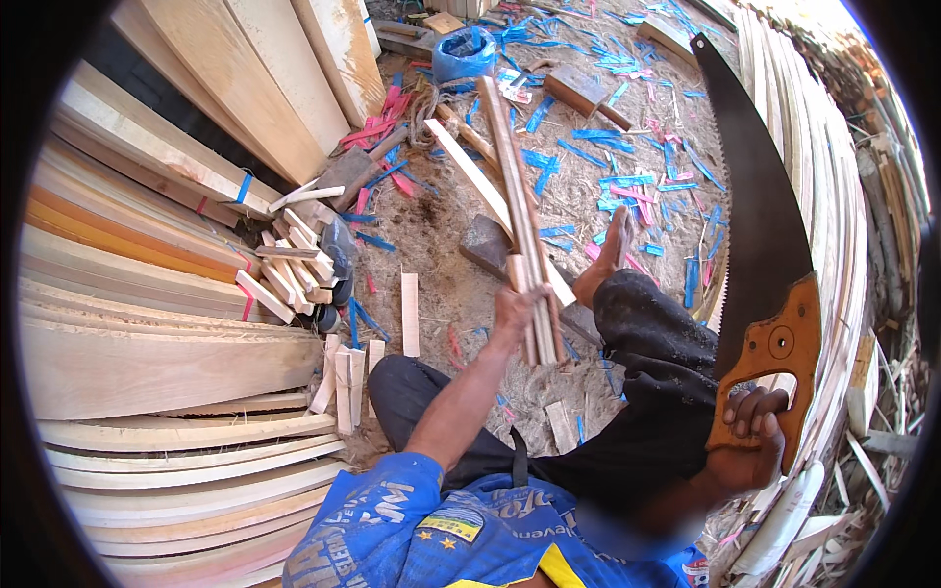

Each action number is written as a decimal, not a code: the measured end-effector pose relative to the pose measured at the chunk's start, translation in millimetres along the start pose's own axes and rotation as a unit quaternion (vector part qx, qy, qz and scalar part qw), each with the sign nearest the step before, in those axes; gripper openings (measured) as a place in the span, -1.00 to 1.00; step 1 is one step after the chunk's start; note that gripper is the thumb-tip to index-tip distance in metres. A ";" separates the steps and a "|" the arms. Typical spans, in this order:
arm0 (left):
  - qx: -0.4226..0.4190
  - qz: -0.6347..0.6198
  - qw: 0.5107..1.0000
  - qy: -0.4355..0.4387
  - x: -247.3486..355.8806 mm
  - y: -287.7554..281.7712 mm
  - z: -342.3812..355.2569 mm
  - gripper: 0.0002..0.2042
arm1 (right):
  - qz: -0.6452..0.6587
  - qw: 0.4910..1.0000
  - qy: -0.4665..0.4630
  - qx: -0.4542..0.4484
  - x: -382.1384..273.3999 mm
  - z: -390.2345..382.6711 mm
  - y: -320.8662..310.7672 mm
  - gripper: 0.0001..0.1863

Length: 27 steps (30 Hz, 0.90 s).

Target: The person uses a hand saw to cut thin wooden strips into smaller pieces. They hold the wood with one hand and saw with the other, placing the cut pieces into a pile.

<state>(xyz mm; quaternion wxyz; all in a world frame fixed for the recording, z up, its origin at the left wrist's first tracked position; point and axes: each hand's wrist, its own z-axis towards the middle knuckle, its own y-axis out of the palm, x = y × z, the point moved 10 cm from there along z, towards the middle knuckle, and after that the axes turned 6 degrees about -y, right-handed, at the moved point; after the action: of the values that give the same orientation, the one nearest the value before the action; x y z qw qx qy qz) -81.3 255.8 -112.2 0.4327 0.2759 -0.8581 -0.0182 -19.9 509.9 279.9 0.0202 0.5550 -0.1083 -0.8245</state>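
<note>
My right hand (755, 429) is wrapped round the orange-brown wooden handle of a large handsaw (763, 201). The dark blade points up and away, its toothed edge facing left, clear of the wood in my other hand. In the middle, my left hand (518, 314) is closed round a small bundle of thin wooden strips (511, 186), held lengthwise away from me. Beneath the bundle lie a pale wooden strip (470, 176) and a dark timber block (483, 245). My bare foot (610, 257) rests by that block, to the right of the strips.
Long boards (147, 363) are stacked along the left, with short offcuts (294, 263) beside them. More long strips (818, 196) line the right. A blue plastic-lined container (464, 54) and a wooden block (576, 90) stand ahead. Blue and pink plastic scraps litter the sandy ground.
</note>
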 end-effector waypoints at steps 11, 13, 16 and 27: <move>0.063 -0.117 0.988 0.083 97.1 -184.7 -6.1 -0.69 | 0.069 0.996 0.002 -0.053 -3.3 -0.9 22.1 -0.83; 0.023 -0.136 0.988 0.064 78.1 -179.0 -23.6 -0.65 | 0.104 0.992 0.013 -0.071 -3.4 -2.4 34.9 -0.86; 0.002 -0.152 0.986 0.064 56.0 -181.9 -61.4 -0.63 | 0.148 0.986 0.017 -0.069 -0.4 -11.5 50.5 -0.88; 0.006 -0.161 0.976 0.145 79.9 -221.5 -166.1 -0.63 | 0.168 0.979 0.024 -0.109 -29.1 -62.5 110.5 -0.91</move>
<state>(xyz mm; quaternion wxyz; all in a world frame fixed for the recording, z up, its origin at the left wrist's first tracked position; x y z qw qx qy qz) 107.3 63.5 -9.6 0.5423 0.4126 -0.7307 -0.0418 39.1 396.8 306.1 0.2213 0.5426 -0.1089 -0.8029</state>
